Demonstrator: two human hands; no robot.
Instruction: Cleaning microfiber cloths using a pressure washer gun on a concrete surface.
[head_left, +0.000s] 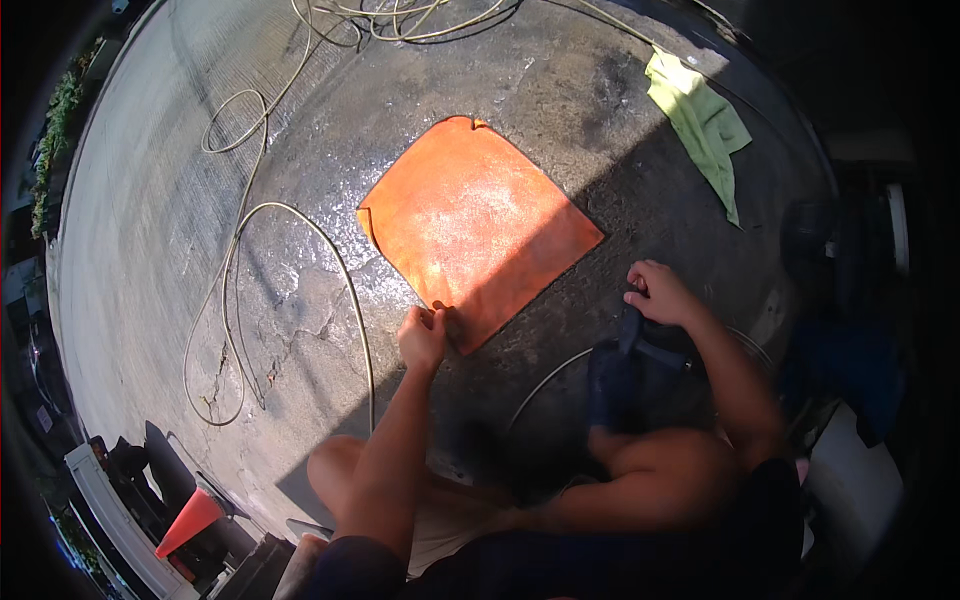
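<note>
An orange cloth (480, 217) lies spread on the concrete ground, turned like a diamond. Its left corner and its far corner are folded or curled, and a shadow line crosses its right part. At its near left edge, my left hand (422, 339) has thumb and forefinger pinched on the fabric. My right hand (664, 292) is to the right of the cloth and apart from it, fingers curled. Just under those fingers rises a narrow dark piece of a dark blue item (611, 375) by my bent leg; whether I grip it is unclear in the shade.
A thin pale hose (360, 322) loops across the ground (315, 172) on the left and at the far side. At the far right lies a crumpled yellow-green cloth (694, 112). An orange traffic cone (191, 517) is at the lower left. Deep shade covers the right side.
</note>
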